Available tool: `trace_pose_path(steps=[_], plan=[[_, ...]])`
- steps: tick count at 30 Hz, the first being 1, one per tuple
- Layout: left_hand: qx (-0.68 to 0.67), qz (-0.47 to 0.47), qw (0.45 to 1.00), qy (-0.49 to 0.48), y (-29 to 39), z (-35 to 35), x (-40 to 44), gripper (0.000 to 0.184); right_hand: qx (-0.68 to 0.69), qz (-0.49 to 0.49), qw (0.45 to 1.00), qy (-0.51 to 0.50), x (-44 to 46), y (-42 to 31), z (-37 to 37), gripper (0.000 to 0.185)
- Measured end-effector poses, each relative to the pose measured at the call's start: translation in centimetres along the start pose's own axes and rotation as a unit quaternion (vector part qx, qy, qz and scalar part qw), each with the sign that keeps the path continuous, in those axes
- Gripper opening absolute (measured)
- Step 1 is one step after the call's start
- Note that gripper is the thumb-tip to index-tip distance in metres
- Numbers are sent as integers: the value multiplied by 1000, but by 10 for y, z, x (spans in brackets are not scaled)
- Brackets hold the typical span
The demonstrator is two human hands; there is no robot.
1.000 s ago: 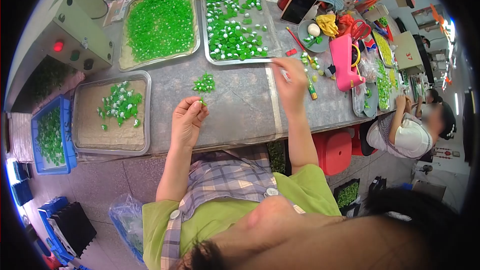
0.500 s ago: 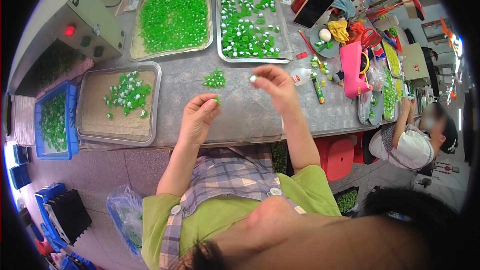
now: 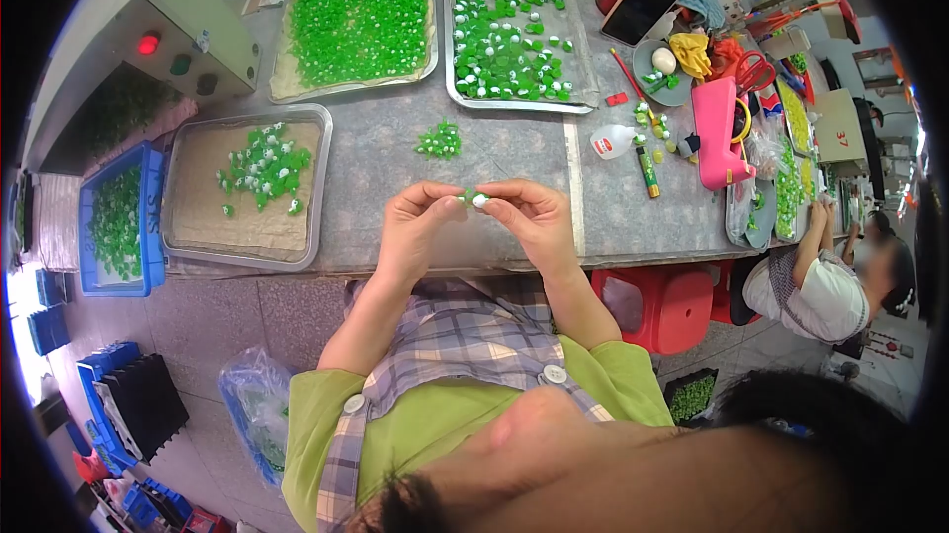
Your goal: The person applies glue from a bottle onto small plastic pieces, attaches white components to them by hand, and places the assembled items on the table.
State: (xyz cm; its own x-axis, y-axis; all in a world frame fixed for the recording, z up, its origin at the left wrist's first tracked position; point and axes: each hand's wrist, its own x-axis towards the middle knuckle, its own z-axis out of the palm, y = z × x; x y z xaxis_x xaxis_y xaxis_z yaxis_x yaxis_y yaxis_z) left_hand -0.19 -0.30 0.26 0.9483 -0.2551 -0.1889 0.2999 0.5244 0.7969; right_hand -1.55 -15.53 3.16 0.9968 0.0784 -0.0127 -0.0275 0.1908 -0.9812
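My left hand point(image 3: 420, 226) pinches a small green plastic piece point(image 3: 468, 196) between thumb and fingertips. Against it, my right hand point(image 3: 534, 223) holds a small green-and-white piece point(image 3: 481, 201) in its fingertips. The two pieces meet, or nearly so, above the table's front part; fingers partly hide them. Just beyond my hands lies a little pile of green pieces point(image 3: 439, 139) with pale dots. To the left, a metal tray point(image 3: 321, 187) lined with brown paper bears a loose cluster of green-and-white pieces point(image 3: 265, 167).
Behind stand a tray of green pieces point(image 3: 361, 24) and a tray of green-and-white pieces point(image 3: 509, 34). At left are a grey machine point(image 3: 188, 14) and a blue basket point(image 3: 150, 226). A white bottle point(image 3: 613, 141), glue stick point(image 3: 647, 173) and pink tape dispenser point(image 3: 719, 137) lie right. A co-worker point(image 3: 811, 276) sits beyond.
My right hand has come down and left with the green-and-white piece to meet my left hand. The view has shifted slightly, so the table appears a little to the right.
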Motion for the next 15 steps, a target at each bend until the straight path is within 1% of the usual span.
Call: trace_pose_path(steps=[4, 13, 15], plan=[[14, 5, 1000, -1, 1, 1, -1, 13, -20, 5, 1000, -4, -1, -2, -1, 17], [93, 66, 994, -1, 2, 2, -4, 8, -49, 6, 999, -16, -1, -5, -1, 17], [141, 108, 984, -5, 3, 3, -5, 6, 43, 54, 998, 6, -1, -8, 2, 15]])
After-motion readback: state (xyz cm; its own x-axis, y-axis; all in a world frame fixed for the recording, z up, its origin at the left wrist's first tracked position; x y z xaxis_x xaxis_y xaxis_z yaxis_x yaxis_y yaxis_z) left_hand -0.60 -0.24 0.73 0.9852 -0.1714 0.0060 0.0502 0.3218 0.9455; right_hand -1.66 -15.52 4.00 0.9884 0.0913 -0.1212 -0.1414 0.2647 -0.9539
